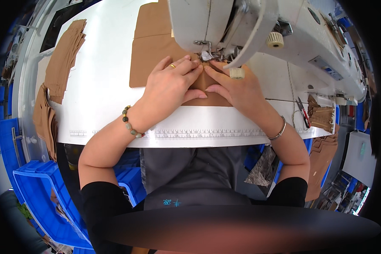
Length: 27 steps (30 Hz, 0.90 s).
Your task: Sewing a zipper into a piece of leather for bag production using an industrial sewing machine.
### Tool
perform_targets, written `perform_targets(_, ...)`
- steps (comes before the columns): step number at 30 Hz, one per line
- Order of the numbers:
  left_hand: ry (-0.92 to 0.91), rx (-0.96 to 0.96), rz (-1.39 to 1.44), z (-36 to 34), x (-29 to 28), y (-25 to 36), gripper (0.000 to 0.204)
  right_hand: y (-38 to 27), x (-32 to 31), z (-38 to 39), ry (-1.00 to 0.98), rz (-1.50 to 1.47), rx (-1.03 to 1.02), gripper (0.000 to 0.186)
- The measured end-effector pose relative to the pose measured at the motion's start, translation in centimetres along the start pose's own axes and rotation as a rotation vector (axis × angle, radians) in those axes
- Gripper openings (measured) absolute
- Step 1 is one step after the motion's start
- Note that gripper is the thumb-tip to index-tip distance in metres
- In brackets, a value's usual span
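Brown cloth (152, 55) lies on the white sewing table, and part of it runs under the presser foot (206, 56) of a sewing machine. My left hand (171, 82), wearing a ring, bends its fingers onto the cloth just left of the foot, the thumb lower down. From the right, my right hand (237, 86) holds the same cloth, its index finger pointing at the foot and its thumb close to my left thumb. Between the two hands a narrow strip of cloth shows. The machine head partly hides the right fingertips and the needle area.
The white machine (300, 38) rises at the upper right. Stacked brown pieces (65, 59) lie at the left edge. Red-and-black thread snips (303, 112) rest at the right, beside small brown pieces (321, 116). A ruler strip (190, 134) follows the front edge; a blue crate (38, 169) stands lower left.
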<state>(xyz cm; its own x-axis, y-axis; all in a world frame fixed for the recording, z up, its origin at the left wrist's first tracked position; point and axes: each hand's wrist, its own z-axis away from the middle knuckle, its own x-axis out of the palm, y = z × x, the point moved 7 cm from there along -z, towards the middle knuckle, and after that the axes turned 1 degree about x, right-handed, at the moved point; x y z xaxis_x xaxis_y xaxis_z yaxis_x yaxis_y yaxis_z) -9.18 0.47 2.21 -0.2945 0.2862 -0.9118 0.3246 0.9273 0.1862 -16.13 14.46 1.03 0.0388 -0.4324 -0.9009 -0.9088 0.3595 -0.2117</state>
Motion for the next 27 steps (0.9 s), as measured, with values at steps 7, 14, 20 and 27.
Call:
perform_targets(7, 0.029, -0.009, -0.033, 0.6, 0.2, 0.5, 0.061, 4.0, 1.1, 0.7, 0.006, -1.305, 0.349, 0.029)
perform_targets(14, 0.018, 0.0, -0.074, 0.9, 0.3, 0.9, 0.058, 1.1, -0.4, 0.6, 0.061, -0.302, 0.068, 0.041)
perform_targets(20, -0.01, 0.004, -0.071, 0.6, 0.3, 0.8, 0.059, -0.8, -0.2, 0.2, 0.062, -0.05, -0.05, 0.053)
perform_targets(27, -0.033, -0.03, -0.08, 0.2, 0.8, 0.1, 0.058, 0.0, 0.1, -0.3, 0.132, -0.086, -0.029, 0.043)
